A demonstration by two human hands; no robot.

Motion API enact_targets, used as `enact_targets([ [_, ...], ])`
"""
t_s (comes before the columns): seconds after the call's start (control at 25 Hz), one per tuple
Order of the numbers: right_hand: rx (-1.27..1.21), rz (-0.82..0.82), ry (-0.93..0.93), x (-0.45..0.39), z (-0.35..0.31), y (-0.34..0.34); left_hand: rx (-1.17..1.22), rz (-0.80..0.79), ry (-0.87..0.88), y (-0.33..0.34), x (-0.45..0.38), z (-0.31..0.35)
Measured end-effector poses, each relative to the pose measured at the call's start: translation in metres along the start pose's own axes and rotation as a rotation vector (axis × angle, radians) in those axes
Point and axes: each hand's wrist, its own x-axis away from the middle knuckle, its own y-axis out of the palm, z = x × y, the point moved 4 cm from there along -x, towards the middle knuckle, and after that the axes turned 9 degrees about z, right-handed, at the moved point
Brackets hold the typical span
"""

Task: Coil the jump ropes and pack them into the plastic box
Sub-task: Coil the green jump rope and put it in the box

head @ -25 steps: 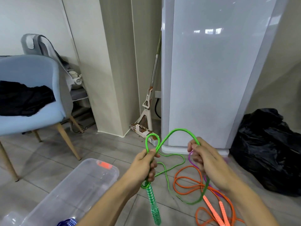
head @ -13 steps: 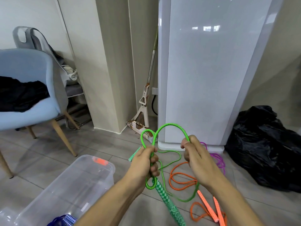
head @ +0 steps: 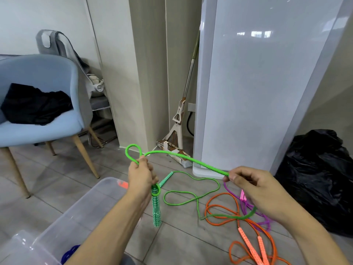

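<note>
Even, soft indoor light is filling the room. Window glare is showing high on the glossy white cabinet [head: 267, 83]. Straight edges are bowing outward at the margins. Shadows are lying faint on the tiled floor [head: 47, 180].

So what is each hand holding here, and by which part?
Both hold the green jump rope. The left hand grips gathered loops of cord just above one handle; the right hand pinches the cord farther along, between thumb and forefinger.

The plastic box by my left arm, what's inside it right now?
Through the clear plastic box, only a bit of blue rope shows near the bottom edge. The left forearm and the frame edge hide the rest, so more may be inside.
</note>
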Motion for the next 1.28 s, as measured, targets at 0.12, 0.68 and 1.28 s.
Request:
enact_targets([
  [0.12,0.067,0.038,-0.013,0.001,0.003,0.026,-0.04,-0.194,-0.116,0.02,0.029,-0.019],
  [0.68,0.405,-0.144,-0.209,0.021,0.001,0.083,-0.193,-0.429,-0.152,0.036,0.066,-0.03],
  [1.28,0.005,-0.142,0.128,0.003,0.031,-0.007,-0.046,-0.275,-0.107,0.007,-0.001,-0.003],
])
